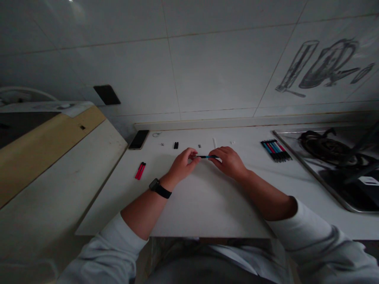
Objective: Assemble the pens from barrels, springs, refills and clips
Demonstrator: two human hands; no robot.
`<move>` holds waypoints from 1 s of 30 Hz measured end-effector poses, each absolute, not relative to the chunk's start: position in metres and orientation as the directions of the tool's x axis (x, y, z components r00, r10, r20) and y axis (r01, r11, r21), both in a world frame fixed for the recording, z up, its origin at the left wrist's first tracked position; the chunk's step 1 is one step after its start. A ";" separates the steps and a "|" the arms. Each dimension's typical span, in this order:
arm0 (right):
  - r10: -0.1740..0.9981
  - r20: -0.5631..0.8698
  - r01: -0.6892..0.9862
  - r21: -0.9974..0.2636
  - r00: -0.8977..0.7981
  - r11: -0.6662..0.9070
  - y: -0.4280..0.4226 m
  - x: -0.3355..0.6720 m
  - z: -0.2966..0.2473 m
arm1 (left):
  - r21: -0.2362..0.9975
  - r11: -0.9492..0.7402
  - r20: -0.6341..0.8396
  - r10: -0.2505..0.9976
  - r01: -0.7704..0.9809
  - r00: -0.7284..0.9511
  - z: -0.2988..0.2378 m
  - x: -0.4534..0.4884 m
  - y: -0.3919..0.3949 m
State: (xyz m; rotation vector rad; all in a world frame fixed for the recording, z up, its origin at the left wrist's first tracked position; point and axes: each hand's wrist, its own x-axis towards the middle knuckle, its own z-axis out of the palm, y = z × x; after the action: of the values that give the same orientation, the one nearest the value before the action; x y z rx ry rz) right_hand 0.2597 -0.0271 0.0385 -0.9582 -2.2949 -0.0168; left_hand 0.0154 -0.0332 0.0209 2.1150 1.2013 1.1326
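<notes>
Both hands meet over the middle of a white countertop (207, 205). My left hand (182, 163), with a black watch on the wrist, pinches one end of a thin black and blue pen (207, 157). My right hand (228, 161) grips the pen's other end with curled fingers. The pen lies level between them, just above the counter.
A row of several coloured pens (276, 150) lies at the right, beside a steel gas hob (334, 165). Two red pieces (140, 170) lie at the left, a phone (139, 139) further back. Small black parts (176, 145) and a white tube (214, 142) lie behind the hands. A tiled wall stands behind.
</notes>
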 end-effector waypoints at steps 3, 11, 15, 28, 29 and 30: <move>0.625 0.563 0.637 -0.210 -0.541 0.741 -0.028 0.259 0.039 | 0.693 -0.475 0.355 0.880 0.543 0.317 0.021 0.014 -0.033; 0.633 0.563 0.634 -0.231 -0.531 0.738 -0.027 0.260 0.039 | 0.721 -0.507 0.418 0.862 0.472 0.287 0.020 0.015 -0.032; 0.626 0.558 0.630 -0.221 -0.545 0.745 -0.027 0.260 0.038 | 0.723 -0.444 0.317 0.894 0.529 0.317 0.024 0.015 -0.034; 0.635 0.573 0.630 -0.246 -0.518 0.736 -0.026 0.260 0.038 | 0.630 -0.534 0.445 0.843 0.564 0.301 0.027 0.016 -0.034; 0.633 0.576 0.629 -0.246 -0.517 0.737 -0.026 0.260 0.038 | 0.631 -0.534 0.449 0.843 0.563 0.296 0.027 0.016 -0.034; 0.633 0.578 0.629 -0.247 -0.515 0.737 -0.027 0.260 0.038 | 0.633 -0.533 0.451 0.843 0.561 0.292 0.027 0.016 -0.034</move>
State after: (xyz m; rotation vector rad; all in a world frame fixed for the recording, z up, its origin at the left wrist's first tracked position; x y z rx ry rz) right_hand 0.2600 -0.0265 0.0382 -0.9469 -2.2729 0.0079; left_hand 0.0158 -0.0337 0.0269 2.2129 1.2665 1.1052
